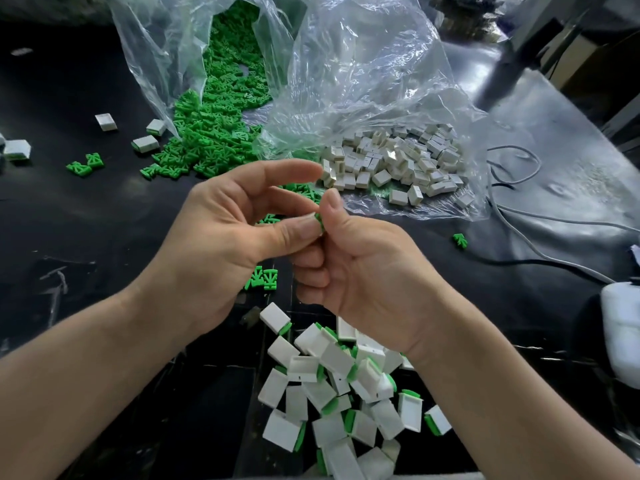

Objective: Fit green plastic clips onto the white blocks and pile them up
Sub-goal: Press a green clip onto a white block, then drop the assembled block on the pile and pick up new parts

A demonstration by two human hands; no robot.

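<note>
Nearest to me on the black worktop (104,220), below my wrists, lies the pile of finished blocks (339,393): white blocks tumbled over one another at all angles, many showing a green edge where a clip sits in them.

Above the pile my two hands meet. My left hand (221,244) is half open, forefinger stretched out, while its thumb and another fingertip pinch a green clip (319,220). My right hand (360,268) has its fingers curled into the palm and its thumb pressed on the same clip from above. Whether a block is tucked inside that fist I cannot tell.

Under my hands a few loose clips (263,277) lie on the worktop, and one stray clip (460,240) lies off to the right, near grey and black cables (512,174).

Farther back two clear plastic bags lie open on their sides. The left bag (156,46) holds a great heap of green clips (214,133), which spills out of its mouth onto the worktop. The right bag (363,64) holds bare white blocks (398,164), heaped at its mouth.

Far left, a few fitted blocks (145,143) lie apart, and a pair of clips (85,164) sits near them.
</note>
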